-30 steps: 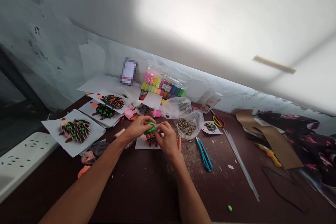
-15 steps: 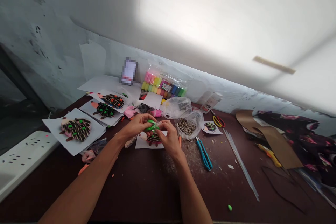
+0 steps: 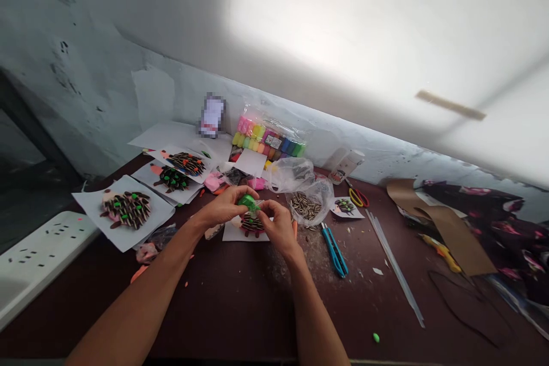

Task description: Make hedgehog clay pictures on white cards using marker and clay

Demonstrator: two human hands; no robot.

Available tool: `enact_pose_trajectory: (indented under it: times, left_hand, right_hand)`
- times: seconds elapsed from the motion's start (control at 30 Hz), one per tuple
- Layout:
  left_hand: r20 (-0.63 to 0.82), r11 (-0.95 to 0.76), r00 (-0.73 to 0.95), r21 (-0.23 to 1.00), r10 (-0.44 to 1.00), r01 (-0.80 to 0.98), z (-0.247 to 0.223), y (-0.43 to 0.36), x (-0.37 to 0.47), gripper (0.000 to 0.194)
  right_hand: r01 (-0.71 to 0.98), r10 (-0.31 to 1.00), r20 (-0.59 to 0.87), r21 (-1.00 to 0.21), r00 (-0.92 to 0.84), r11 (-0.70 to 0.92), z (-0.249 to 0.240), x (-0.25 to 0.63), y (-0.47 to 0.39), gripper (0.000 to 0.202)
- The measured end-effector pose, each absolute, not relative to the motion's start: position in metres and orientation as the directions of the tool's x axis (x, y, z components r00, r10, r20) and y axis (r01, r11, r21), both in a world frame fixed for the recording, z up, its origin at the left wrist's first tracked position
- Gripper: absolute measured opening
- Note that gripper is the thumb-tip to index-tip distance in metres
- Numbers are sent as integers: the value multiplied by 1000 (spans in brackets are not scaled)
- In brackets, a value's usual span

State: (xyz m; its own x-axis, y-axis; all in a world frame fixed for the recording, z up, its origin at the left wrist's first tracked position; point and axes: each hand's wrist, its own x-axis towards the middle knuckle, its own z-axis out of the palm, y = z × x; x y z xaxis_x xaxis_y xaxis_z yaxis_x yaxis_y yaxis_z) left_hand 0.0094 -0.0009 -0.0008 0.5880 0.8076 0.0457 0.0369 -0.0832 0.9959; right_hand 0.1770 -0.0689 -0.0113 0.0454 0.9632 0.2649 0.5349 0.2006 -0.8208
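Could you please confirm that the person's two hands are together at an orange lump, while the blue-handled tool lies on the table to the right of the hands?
Not quite: the lump is green, not orange, as the head view shows. The left hand and right hand are together at it, and the blue-handled tool lies on the table to their right.

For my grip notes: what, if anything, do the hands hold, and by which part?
A green lump: the left hand grips its left side; the right hand pinches clear plastic at its right.
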Motion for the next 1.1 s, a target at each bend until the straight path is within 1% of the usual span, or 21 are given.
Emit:
enact_pose_trajectory:
  times: [0.1,0.27,0.4,0.47,0.57,0.67,0.77,0.87,1.0,1.1]
  left_hand:
    - [7,-41,567,998,824,47,-2,0,10,35]
    - [-34,14,436,999,899,50,-2,0,9,35]
    - [-43,41,460,999,887,15,1,-1,10,28]
    - [-40,42,458,999,888,5,1,-1,11,34]
    - [-50,46,453,999,890,20,-1,-2,15,46]
    - [-54,51,534,998,844,21,-3,-6,18,49]
    - [-35,29,597,999,801,20,-2,-11,21,49]
    - [-50,48,630,999,775,19,-1,-15,23,50]
    - [-67,91,616,996,785,-8,-2,-15,24,47]
    - [-43,98,562,993,826,-67,-4,-12,24,43]
  right_hand:
    - [512,966,252,-837,48,193,-12,179,-68,10]
    - [258,975,209,-948,72,184,-8,188,-64,16]
    - [165,985,155,-976,79,140,-1,192,-65,22]
    - [138,987,137,-982,84,125,0,193,-65,23]
    - [114,983,145,-985,113,132,-2,192,-64,25]
    - [116,974,164,-982,157,147,-5,190,-63,22]
    - [76,977,134,-990,165,123,-6,184,-63,20]
    - [42,980,122,-992,158,117,-5,179,-64,18]
    - [126,972,152,-983,177,131,-7,178,-65,19]
    - [142,976,151,-981,158,129,-7,179,-65,19]
